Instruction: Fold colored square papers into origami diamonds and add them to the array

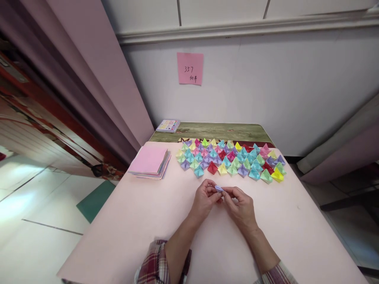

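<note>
Pinches a small blue folded paper (218,189) in left hand (204,200) and right hand (243,207), above the counter (299,228). Has many paper boats (231,156) beyond both hands, seemingly done; has a sheet stack (149,160) left of left hand, apparently unfolded.

The small folded paper piece (219,189) is pale blue-violet, narrow and compact, with a darker line running along it. Pinched from both sides and partly covered, it slants downward to the right. It sits near the cluster of multicoloured paper shapes (226,161), on its near side, not touching.
</note>
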Tool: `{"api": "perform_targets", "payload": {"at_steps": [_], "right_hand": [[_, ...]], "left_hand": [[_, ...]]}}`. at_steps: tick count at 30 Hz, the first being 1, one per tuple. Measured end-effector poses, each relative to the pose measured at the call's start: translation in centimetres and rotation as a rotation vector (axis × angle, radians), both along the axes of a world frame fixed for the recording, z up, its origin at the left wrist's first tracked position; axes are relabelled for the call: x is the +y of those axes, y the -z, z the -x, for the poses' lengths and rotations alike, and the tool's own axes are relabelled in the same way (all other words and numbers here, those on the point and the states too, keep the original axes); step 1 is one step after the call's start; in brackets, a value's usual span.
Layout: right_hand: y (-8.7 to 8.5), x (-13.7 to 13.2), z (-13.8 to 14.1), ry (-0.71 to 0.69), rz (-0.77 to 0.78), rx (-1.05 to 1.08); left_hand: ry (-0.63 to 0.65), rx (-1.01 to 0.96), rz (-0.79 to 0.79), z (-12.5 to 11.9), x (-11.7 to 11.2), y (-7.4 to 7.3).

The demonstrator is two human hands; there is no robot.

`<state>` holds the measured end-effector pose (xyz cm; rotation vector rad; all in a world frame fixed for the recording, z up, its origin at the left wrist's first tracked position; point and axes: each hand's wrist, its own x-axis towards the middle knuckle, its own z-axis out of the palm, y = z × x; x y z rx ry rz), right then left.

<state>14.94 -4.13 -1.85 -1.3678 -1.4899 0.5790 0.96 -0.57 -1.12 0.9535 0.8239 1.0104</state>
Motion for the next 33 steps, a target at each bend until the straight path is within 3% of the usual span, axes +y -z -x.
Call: {"api": "perform_targets", "payload": {"at_steps": [5,10,13,21,27,33], "right_hand": [[0.0,-0.1,0.2,0.057,-0.041,-0.126],[-0.1,-0.3,0.0,0.096,-0.057,-0.207],[-0.2,-0.3,0.0,0.064,-0.019,-0.164],[0.0,0.2,-0.4,-0.102,0.21,0.119],[-0.2,0.1,-0.7,-0.093,0.196,0.115],[-0.4,0.1,-0.7,-0.153,0.194,0.182]], "left_hand": [[0.018,0.121,-0.091,0.3,-0.2,-0.2],[0.032,0.442,-0.393,1.0,0.2,-0.9],[0.016,0.517,-0.492,1.4,0.5,-1.3],[0.039,0.405,-0.341,1.0,-0.1,-0.6],[0.13,0.336,-0.241,0.9,-0.1,-0.5],[0.116,0.358,-0.301,1.0,-0.3,-1.2]]}}
